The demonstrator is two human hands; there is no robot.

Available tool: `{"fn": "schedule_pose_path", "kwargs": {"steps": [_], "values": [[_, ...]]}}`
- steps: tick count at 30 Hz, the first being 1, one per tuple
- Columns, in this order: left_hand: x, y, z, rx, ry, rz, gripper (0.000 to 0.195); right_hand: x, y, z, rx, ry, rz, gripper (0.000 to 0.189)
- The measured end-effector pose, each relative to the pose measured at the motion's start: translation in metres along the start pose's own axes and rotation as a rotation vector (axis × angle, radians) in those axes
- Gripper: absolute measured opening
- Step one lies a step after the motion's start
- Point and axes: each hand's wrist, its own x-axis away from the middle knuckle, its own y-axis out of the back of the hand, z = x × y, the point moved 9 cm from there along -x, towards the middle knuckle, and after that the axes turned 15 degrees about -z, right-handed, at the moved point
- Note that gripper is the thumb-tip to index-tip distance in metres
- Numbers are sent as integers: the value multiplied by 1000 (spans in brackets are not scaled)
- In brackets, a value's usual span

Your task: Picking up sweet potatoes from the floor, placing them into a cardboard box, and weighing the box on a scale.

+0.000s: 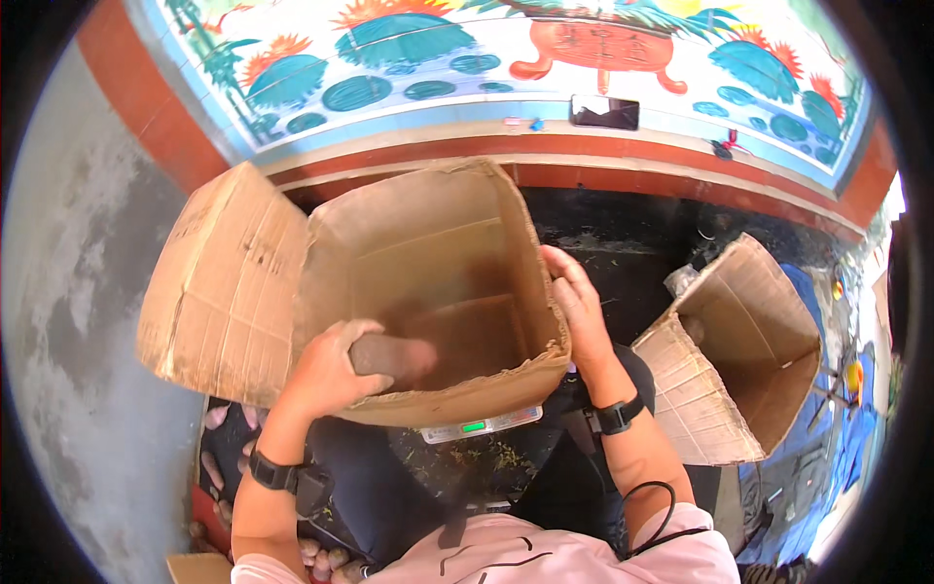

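Observation:
Before me stands a large open cardboard box [430, 241] with frayed top edges. Inside its near left part, my left hand [339, 372] grips a brownish, elongated root vegetable [387, 359], blurred at its pinkish end. My right hand [580, 306] rests against the outside of the box's right wall, its fingers near the rim. The bottom of the box is dark, and I cannot tell what lies there. Below the near side of the box shows part of a digital scale [481, 425] with a lit green display.
A closed-looking cardboard box [226, 285] adjoins on the left. Another open box [759, 350] is tilted at the right. Several root vegetables [321, 562] lie at the lower left. Beyond, a phone [605, 113] lies on a ledge before a painted tile wall [401, 40].

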Motion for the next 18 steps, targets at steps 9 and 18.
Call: {"fn": "schedule_pose_path", "kwargs": {"steps": [9,18], "values": [[5,-11,-10,46,-22,162,50,0,-6,4,30,45,47,47],[6,-7,11,281,182,-21,28,-2,-6,-2,17,26,37,43]]}}
